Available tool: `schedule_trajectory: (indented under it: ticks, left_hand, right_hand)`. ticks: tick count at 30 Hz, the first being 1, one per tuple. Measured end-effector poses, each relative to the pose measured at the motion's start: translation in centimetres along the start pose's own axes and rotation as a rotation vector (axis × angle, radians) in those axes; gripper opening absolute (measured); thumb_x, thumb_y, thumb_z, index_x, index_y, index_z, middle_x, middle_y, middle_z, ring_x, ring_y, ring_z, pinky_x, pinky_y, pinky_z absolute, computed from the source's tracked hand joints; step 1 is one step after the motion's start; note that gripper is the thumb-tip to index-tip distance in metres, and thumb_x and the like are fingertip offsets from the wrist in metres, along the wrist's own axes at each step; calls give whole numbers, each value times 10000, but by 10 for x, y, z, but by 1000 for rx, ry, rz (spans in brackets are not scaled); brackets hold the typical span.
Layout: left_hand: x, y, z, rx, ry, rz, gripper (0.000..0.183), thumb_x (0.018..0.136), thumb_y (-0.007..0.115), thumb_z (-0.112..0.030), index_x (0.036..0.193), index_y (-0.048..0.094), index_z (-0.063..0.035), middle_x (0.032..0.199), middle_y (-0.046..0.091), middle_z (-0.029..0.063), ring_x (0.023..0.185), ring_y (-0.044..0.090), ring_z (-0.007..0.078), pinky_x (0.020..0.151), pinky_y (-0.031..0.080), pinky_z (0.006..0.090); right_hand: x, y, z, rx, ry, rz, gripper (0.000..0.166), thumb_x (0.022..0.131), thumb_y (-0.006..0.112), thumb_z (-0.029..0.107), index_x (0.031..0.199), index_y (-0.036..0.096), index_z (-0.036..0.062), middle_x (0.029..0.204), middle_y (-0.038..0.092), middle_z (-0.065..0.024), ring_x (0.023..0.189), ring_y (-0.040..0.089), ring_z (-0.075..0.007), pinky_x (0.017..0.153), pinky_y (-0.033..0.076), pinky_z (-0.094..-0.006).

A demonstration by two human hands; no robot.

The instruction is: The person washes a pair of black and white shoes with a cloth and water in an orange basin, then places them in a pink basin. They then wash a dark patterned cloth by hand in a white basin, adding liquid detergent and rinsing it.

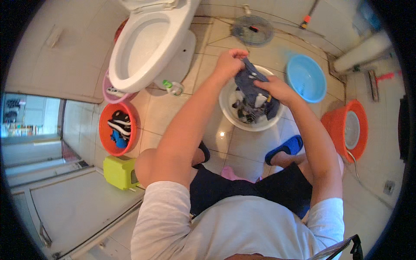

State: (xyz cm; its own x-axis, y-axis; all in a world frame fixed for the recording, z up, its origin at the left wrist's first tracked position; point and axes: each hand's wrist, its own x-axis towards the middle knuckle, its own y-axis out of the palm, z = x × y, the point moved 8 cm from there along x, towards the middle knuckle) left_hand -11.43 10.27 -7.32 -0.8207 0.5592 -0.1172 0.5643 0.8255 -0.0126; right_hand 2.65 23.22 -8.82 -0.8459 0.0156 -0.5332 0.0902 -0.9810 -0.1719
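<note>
A dark grey-blue cloth garment (248, 83) with white patches stretches between my two hands above a white basin (227, 112). My left hand (231, 61) pinches its upper end, past the basin's far left rim. On the garment's right side, my right hand (274, 89) grips the fabric, thumb on top. The lower part of the garment hangs into the basin. Under it lie black, grey and white wet-looking clothes (248, 113); the garment hides some of them.
A light-blue basin (305, 78) and an orange bucket (344, 130) stand to the right. Leftward are a toilet (146, 48), a bottle with a green cap (172, 87), an orange basin (103, 130) holding shoes, and a lime-green stool (118, 170). Farther back sits a clear basin (239, 34).
</note>
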Motion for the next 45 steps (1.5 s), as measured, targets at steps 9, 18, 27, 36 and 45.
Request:
schedule_trajectory:
  ticks: [9, 18, 27, 36, 45]
  left_hand:
    - [-115, -229, 208, 559, -389, -1160, 337, 677, 723, -78, 965, 590, 39, 1164, 601, 224, 1223, 495, 412, 1013, 441, 481]
    - [-63, -308, 225, 774, -45, -672, 355, 782, 822, -148, 1100, 713, -36, 1006, 736, 169, 899, 715, 314, 807, 550, 394]
    - [-61, -163, 150, 754, 185, -468, 241, 801, 770, -64, 1031, 700, -48, 1003, 678, 168, 923, 668, 333, 833, 536, 407]
    - [-75, -74, 185, 684, 95, -342, 221, 862, 702, -65, 1080, 677, -33, 1073, 657, 139, 988, 651, 275, 870, 537, 390]
    - [-81, -64, 222, -464, -294, -227, 317, 1047, 591, -236, 1297, 623, -44, 1237, 648, 78, 1082, 645, 166, 922, 567, 313]
  right_hand:
    - [35, 7, -96, 1096, 40, -109, 506, 1072, 478, 418, 1373, 542, 17, 1320, 645, -154, 1162, 656, -290, 1006, 540, -450]
    - [58, 44, -122, 1444, -4, 1, 585, 1023, 510, 462, 1426, 526, 39, 1442, 574, -161, 1324, 538, -364, 1166, 369, -542]
    - [81, 90, -136, 1659, 10, 102, 588, 1053, 428, 502, 1411, 534, 48, 1385, 603, -171, 1271, 571, -381, 1129, 402, -566]
    - [103, 118, -141, 1678, 4, -32, 500, 1074, 426, 458, 1283, 616, 45, 1241, 687, -135, 1106, 672, -309, 1038, 510, -478]
    - [140, 149, -138, 1692, -78, -173, 442, 1084, 426, 410, 1227, 633, 47, 1175, 707, -121, 1068, 683, -274, 987, 535, -430]
